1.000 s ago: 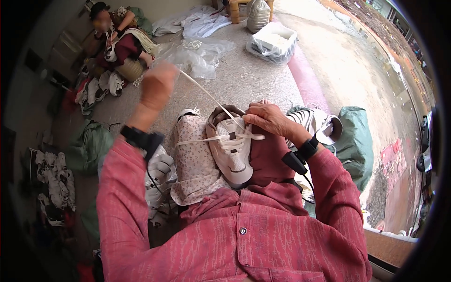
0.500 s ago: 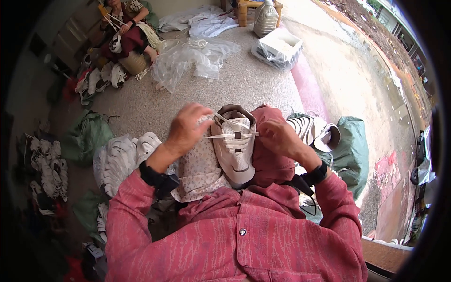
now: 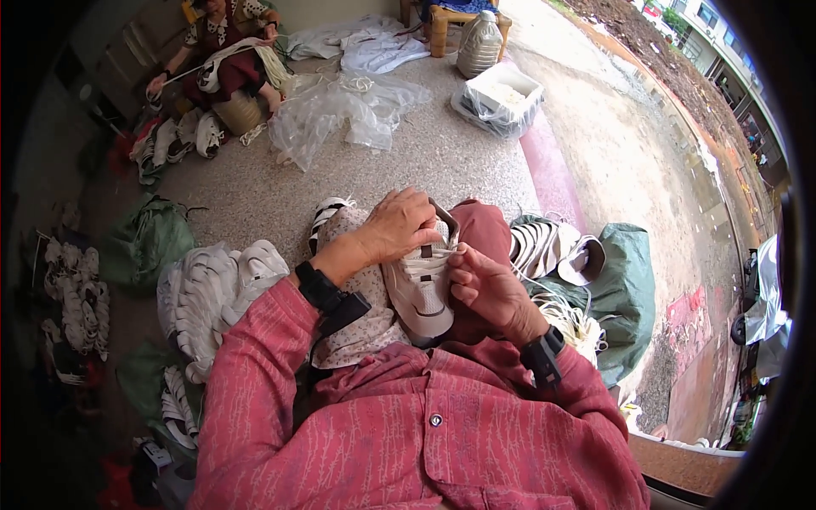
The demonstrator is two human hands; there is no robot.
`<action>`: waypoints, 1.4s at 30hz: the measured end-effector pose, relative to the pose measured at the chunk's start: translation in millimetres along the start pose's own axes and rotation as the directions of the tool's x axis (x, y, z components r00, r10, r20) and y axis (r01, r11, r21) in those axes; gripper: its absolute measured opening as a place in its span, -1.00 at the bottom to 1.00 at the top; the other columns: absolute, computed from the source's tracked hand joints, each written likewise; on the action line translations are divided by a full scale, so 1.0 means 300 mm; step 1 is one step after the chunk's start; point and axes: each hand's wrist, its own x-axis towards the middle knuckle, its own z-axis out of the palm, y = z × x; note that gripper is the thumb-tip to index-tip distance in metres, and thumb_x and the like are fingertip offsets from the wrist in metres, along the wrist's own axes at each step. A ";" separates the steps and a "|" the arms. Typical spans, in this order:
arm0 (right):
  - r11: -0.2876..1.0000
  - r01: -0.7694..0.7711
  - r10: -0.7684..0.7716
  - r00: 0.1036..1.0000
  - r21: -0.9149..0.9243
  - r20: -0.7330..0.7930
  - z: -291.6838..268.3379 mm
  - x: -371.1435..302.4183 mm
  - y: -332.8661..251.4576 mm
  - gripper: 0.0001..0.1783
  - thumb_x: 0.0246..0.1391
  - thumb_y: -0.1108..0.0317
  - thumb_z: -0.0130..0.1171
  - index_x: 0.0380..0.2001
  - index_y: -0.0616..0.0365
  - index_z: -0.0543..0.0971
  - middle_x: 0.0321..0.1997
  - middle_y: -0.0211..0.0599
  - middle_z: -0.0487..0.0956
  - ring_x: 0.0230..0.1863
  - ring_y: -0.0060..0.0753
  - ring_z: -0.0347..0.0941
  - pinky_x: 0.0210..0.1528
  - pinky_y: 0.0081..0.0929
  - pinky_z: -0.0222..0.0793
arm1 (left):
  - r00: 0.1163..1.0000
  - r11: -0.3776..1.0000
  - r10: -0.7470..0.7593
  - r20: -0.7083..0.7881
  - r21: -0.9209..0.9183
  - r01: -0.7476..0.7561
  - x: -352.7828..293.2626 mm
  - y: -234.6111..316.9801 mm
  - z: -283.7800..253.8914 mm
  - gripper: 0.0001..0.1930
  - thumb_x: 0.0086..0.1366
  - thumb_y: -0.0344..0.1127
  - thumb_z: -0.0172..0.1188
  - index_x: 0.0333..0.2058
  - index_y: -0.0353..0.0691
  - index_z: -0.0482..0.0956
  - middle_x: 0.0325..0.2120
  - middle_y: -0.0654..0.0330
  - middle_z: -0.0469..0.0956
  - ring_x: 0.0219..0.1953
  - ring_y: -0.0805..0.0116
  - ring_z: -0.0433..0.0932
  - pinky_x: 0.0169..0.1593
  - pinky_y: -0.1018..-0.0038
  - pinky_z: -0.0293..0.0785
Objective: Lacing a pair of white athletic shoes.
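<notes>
Speckled flr [image 3: 442, 157]; 2 hands [image 3: 395, 225] at mesh shoe [image 3: 422, 299].

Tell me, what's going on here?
A person has a shoe on their lap, toe toward them. The left hand lies over its opening; the right hand pinches a lace at its side. More shoes are piled at left. Another person sits farther off, holding white cord.
</notes>
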 end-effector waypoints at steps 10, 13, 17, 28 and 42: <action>0.983 0.183 -0.183 0.932 -0.030 -0.313 0.010 0.020 0.059 -0.86 0.20 0.36 0.12 -0.17 0.07 0.49 -0.36 -0.56 0.55 -0.44 -0.68 0.42 -0.40 -0.69 0.32 | 0.999 0.999 0.034 0.028 0.018 -0.035 0.002 0.003 -0.002 -0.65 0.20 -0.04 0.20 -0.60 -0.17 0.51 -0.42 0.21 0.43 -0.23 0.19 0.36 -0.06 0.29 0.26; 0.979 0.193 -0.202 0.908 -0.061 -0.368 0.028 0.024 0.065 -0.87 0.22 0.36 0.09 -0.17 0.07 0.48 -0.34 -0.53 0.52 -0.48 -0.69 0.38 -0.50 -0.77 0.25 | 0.982 0.994 -0.059 0.179 -0.075 0.073 -0.001 -0.002 -0.024 -0.59 0.14 0.09 0.22 -0.63 -0.13 0.53 -0.42 0.24 0.48 -0.17 0.23 0.40 0.04 0.29 0.20; 0.991 0.128 -0.134 0.941 -0.040 -0.311 0.017 0.022 0.083 -0.89 0.22 0.34 0.10 -0.22 0.06 0.48 -0.42 -0.58 0.48 -0.51 -0.71 0.33 -0.52 -0.74 0.21 | 0.984 0.974 -0.074 0.159 -0.201 0.106 -0.011 -0.022 -0.024 -0.61 0.06 0.06 0.31 -0.63 -0.13 0.48 -0.50 0.30 0.43 -0.25 0.27 0.37 -0.01 0.33 0.19; 0.986 0.093 -0.086 0.994 0.135 -0.061 0.002 0.040 0.052 -0.78 0.24 0.27 -0.03 -0.44 0.14 0.45 -0.62 -0.58 0.18 -0.67 -0.61 0.09 -0.61 -0.62 0.04 | 0.978 0.949 -0.174 0.112 -0.246 0.196 -0.001 -0.047 0.038 -0.71 0.07 -0.07 0.30 -0.59 -0.16 0.52 -0.50 0.27 0.51 -0.25 0.23 0.42 -0.04 0.30 0.22; 0.870 0.121 -0.196 0.974 0.478 0.110 -0.011 0.050 0.100 -0.77 0.33 0.26 -0.17 -0.26 0.14 0.44 -0.59 -0.52 0.20 -0.61 -0.60 0.09 -0.54 -0.59 0.04 | 0.823 0.082 -0.531 0.203 -0.954 0.288 -0.014 -0.073 0.028 -0.85 0.05 -0.44 0.22 -0.64 -0.14 0.45 -0.62 0.36 0.44 -0.46 0.50 0.42 -0.35 0.55 0.33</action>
